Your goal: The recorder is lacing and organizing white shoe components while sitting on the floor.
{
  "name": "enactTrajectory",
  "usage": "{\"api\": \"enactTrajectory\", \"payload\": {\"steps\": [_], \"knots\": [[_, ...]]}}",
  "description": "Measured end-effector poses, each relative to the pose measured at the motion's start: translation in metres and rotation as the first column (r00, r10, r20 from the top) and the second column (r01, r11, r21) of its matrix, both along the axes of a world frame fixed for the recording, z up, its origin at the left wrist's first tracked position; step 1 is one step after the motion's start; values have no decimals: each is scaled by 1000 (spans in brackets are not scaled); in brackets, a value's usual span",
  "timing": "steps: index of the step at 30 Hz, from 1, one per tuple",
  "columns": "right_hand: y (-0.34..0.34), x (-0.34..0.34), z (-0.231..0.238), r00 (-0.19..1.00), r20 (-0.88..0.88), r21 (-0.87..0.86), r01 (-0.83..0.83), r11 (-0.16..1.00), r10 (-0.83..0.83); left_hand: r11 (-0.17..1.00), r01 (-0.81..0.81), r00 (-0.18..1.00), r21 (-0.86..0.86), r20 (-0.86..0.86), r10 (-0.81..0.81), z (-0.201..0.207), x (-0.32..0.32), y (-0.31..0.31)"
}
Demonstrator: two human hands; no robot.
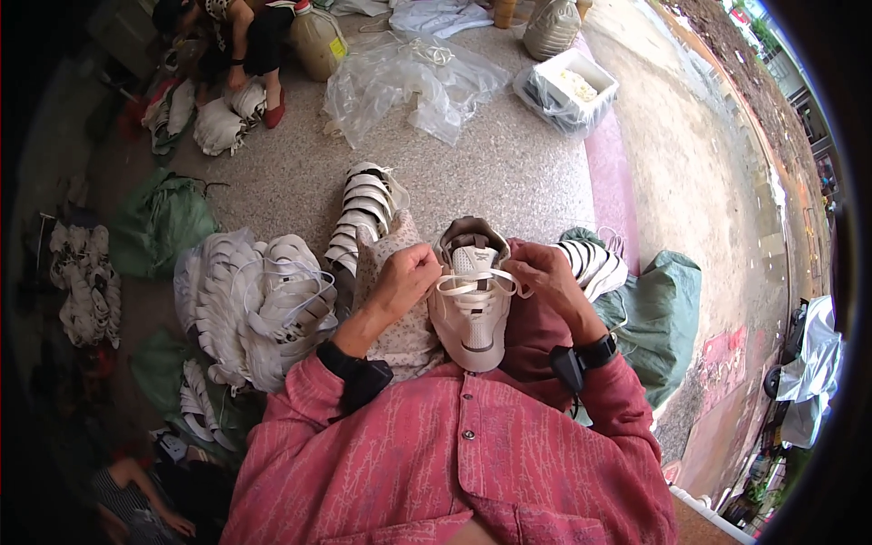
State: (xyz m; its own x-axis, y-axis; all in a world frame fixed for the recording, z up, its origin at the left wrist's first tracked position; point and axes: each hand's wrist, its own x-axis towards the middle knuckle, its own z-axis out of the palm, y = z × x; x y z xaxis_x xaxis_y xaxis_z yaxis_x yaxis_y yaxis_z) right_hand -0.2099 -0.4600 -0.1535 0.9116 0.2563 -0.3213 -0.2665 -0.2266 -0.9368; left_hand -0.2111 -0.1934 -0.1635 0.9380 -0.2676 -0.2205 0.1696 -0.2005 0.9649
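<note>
Pinching the white shoelace [459, 292] near its left side with the left hand [407, 275], with thumb and fingertips pressed together; pinching it near its right side with the right hand [551, 275], with fingertips likewise drawn together, though with exact contact too small to make out. Working over a cream sneaker [476, 334], placed between the two hands and just in front of the red patterned shirt [391, 454], with toe toward the body and brown-lined collar away from it. Flanked by pale floral cloth [395, 322] on the left and maroon cloth [536, 331] on the right. Wearing a black strap with a boxy device at each wrist. Surrounded on the left by a large stack of white shoe uppers [259, 304] and, beyond it, a green sack [159, 222]; on the right by a row of white and black pieces [595, 263] beside a green bag [670, 313]. Farther ahead, on speckled floor [509, 173], crumpled clear plastic [413, 86] and a plastic-wrapped white box [572, 86]. At upper left, a co-worker [261, 45] with one hand down at a white bundle [218, 127].
</note>
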Motion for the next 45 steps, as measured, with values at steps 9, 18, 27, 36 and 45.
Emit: {"api": "enactTrajectory", "payload": {"steps": [9,18,27,36,45], "knots": [[-13,33,-1,969,125,-77,-204,976,212,976,216,964,-39,-148,-219,-3,29,8],[18,56,19,860,338,-260,-306,916,384,862,506,854,-26,153,-497,-5,50,30],[66,58,3,666,475,-290,-499,817,575,878,433,900,-204,49,-432,-19,51,26],[24,65,33,596,491,-821,73,567,635,885,465,882,4,86,-463,2,35,25],[11,39,13,982,142,-239,-87,967,123,913,311,788,262,466,-402,14,26,-2]]}}
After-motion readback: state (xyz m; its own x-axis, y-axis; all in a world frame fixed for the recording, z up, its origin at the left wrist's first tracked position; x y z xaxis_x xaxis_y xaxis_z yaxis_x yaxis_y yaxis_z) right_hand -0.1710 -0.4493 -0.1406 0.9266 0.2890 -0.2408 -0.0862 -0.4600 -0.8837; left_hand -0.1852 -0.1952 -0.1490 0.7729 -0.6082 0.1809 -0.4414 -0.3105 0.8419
